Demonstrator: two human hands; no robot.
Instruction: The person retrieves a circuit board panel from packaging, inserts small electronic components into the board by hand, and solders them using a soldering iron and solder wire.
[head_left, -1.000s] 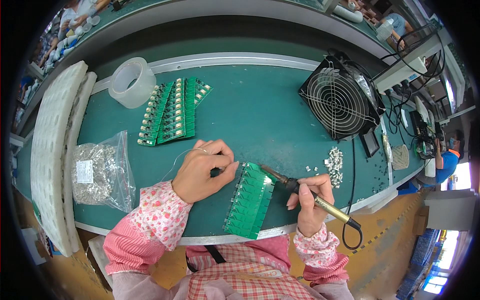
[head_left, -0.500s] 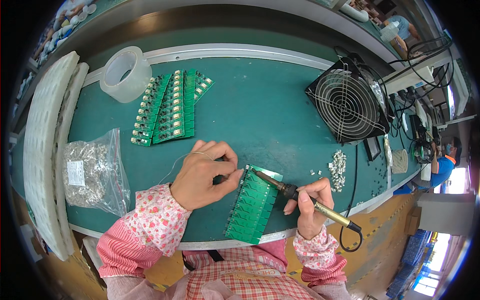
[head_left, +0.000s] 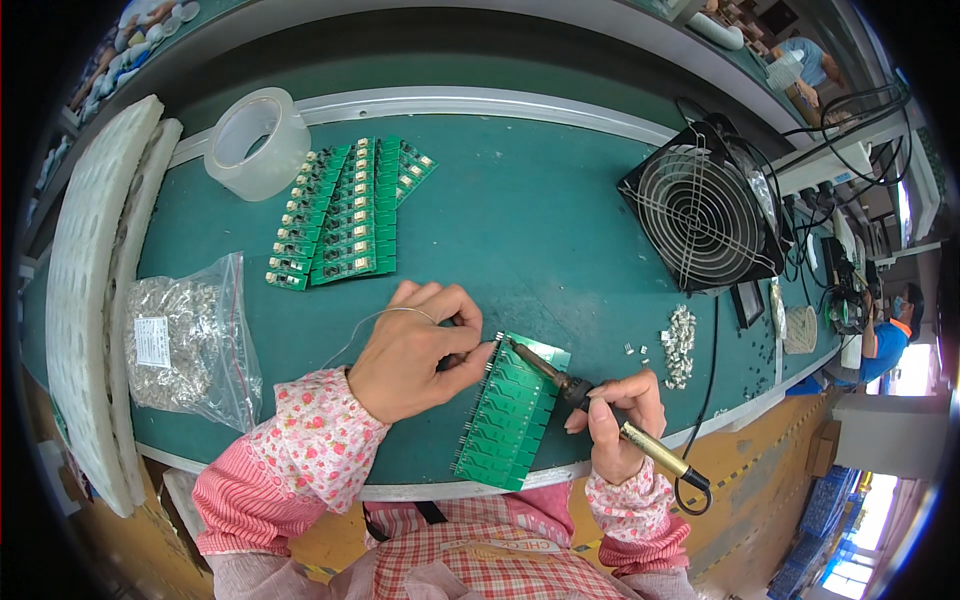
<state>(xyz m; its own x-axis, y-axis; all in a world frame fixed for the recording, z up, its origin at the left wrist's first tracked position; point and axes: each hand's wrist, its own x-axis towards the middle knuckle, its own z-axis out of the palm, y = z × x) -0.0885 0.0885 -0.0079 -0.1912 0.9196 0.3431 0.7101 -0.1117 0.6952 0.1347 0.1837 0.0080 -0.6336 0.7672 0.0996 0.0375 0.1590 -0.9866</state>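
A green circuit board panel (head_left: 510, 425) lies near the table's front edge, with a row of pins along its left side. My right hand (head_left: 622, 425) grips a soldering iron (head_left: 652, 447) like a pen, its tip touching or just above the panel's upper left corner. At that same corner, my left hand (head_left: 415, 350) is closed in a pinch on thin solder wire (head_left: 358, 332), which trails over the hand and off to the left. The wire's end at the fingertips is too small to make out.
Several finished-looking board strips (head_left: 345, 215) lie stacked at the back, beside a clear tape roll (head_left: 258, 143). A bag of small metal parts (head_left: 185, 340) and white foam trays (head_left: 95, 300) are on the left. On the right are loose white connectors (head_left: 679, 347) and a fan (head_left: 705, 215).
The soldering iron's rear end has swung lower and nearer me, while its tip stays at the panel's upper left corner. The whole view has shifted slightly.
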